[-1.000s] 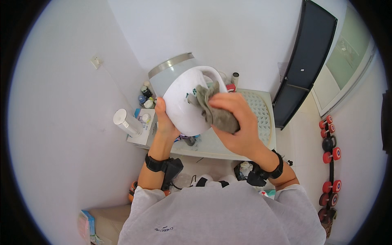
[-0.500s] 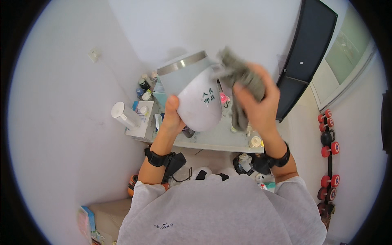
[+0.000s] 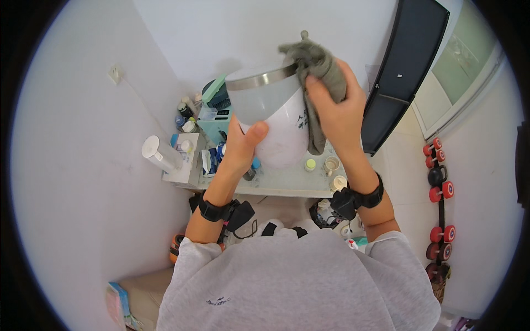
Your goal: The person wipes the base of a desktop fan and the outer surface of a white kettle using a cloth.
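Above the table I hold up a rounded container (image 3: 279, 135), white below and pale grey above, with a shiny metal band around its upper end and small dark markings on its front. My left hand (image 3: 242, 144) grips its left side, thumb across the front, other fingers mostly hidden. A crumpled grey-green cloth (image 3: 321, 69) is bunched in my right hand (image 3: 343, 113). The cloth presses against the container's right side and the end of the band, and its lower part hangs down beside the white body.
Below is a pale table (image 3: 276, 182) bearing a mug (image 3: 332, 164), a small jar (image 3: 309, 165) and a mint-green appliance (image 3: 212, 124). A white pitcher (image 3: 162, 154) stands on the left. A dark cabinet (image 3: 406, 77) and a dumbbell rack (image 3: 440, 207) are to the right.
The container has turned more upright and shifted slightly right. My right hand moved up and left, bringing the cloth against the metal band. My left thumb now lies further across the front.
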`<state>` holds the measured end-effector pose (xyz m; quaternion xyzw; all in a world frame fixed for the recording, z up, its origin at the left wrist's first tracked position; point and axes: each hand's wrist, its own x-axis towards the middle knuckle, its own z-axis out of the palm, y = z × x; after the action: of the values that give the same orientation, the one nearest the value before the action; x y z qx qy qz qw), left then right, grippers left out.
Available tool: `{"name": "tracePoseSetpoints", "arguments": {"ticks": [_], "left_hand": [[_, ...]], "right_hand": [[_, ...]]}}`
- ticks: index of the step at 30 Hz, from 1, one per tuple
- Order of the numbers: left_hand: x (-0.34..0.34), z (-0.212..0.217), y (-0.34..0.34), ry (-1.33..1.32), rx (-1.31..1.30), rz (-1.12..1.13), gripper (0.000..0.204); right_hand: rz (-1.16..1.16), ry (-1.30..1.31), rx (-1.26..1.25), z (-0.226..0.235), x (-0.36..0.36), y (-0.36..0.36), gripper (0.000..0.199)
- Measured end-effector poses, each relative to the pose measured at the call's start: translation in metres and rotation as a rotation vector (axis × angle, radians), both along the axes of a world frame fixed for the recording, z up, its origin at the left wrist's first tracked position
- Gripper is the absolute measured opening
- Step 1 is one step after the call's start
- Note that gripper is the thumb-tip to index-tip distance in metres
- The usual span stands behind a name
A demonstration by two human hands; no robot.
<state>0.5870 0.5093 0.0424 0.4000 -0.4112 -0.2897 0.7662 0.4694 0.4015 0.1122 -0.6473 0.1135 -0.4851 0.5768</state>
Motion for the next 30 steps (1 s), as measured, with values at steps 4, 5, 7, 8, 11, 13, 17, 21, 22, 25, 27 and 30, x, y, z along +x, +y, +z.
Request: {"name": "tracePoseSetpoints", "arguments": {"ticks": [4, 5, 7, 8, 11, 13, 17, 21, 22, 25, 27, 30], "left_hand": [[-0.004, 0.011, -0.004, 0.064, 0.050, 0.017, 0.070], [-0.005, 0.013, -0.003, 0.069, 0.051, 0.020, 0.070], [-0.005, 0.016, -0.005, 0.027, 0.165, 0.158, 0.060], [-0.006, 0.019, -0.004, 0.031, 0.165, 0.161, 0.060], [-0.007, 0.026, -0.002, 0.266, 0.105, 0.005, 0.051], [-0.001, 0.027, 0.001, 0.149, 0.190, 0.002, 0.049], [0.008, 0.021, -0.001, 0.011, 0.221, 0.072, 0.050], [0.029, 0.012, -0.004, -0.472, 0.243, 0.318, 0.073], [0.031, 0.012, -0.005, -0.597, 0.214, 0.402, 0.083], [0.026, 0.018, -0.003, -0.304, 0.218, 0.005, 0.096], [0.038, 0.013, -0.001, -0.359, 0.221, -0.007, 0.099], [0.052, 0.004, -0.003, -0.366, 0.248, -0.057, 0.102]], "right_hand": [[-0.071, -0.037, -0.191, -0.031, 0.002, 0.003, 0.056], [-0.062, -0.018, -0.278, -0.043, 0.003, 0.003, 0.067], [-0.022, 0.080, -0.309, -0.056, 0.001, 0.004, 0.091], [-0.019, 0.083, -0.310, -0.056, 0.002, 0.003, 0.091], [0.063, -0.017, -0.080, -0.051, 0.005, -0.007, 0.089], [0.184, -0.048, 0.083, -0.043, 0.004, -0.016, 0.087], [0.259, -0.188, 0.202, -0.065, 0.007, -0.024, 0.082], [0.438, -0.169, 0.496, -0.084, 0.008, -0.029, 0.076], [0.504, -0.113, 0.590, -0.087, 0.008, -0.030, 0.074], [0.531, -0.093, 0.587, -0.090, 0.012, -0.027, 0.070], [0.537, -0.053, 0.572, -0.087, 0.013, -0.026, 0.067], [0.534, -0.016, 0.595, -0.083, 0.014, -0.026, 0.062]]}}
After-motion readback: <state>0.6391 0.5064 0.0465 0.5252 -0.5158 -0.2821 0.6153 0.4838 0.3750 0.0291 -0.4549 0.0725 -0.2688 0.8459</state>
